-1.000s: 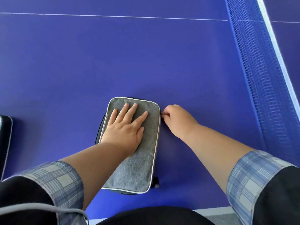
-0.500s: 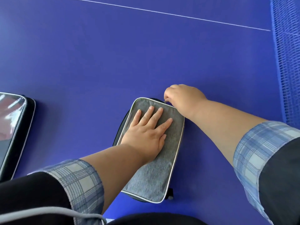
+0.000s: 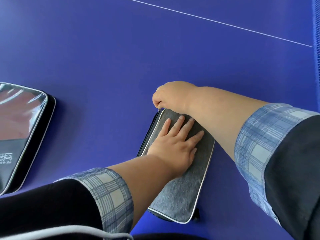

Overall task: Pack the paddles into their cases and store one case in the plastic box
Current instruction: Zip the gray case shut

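Note:
A grey fabric paddle case (image 3: pixel 183 193) with white piping lies on the blue table near me. My left hand (image 3: pixel 174 144) rests flat on its top, fingers spread. My right hand (image 3: pixel 170 96) reaches across to the case's far left corner and pinches the zipper pull there. The dark zipper band shows along the case's left side. A second case (image 3: pixel 22 129), black with a shiny clear window, lies at the left edge of view. No paddle shows, and no plastic box is in view.
The blue table-tennis table (image 3: pixel 155 49) stretches ahead, crossed by a white line (image 3: pixel 225 23). The blue net (image 3: pixel 316 49) runs along the far right. My plaid-cuffed sleeves fill the lower corners.
My right hand has carried the zipper pull from the case's right side around the far edge to its far left corner. The view has swung left, showing more of the black case.

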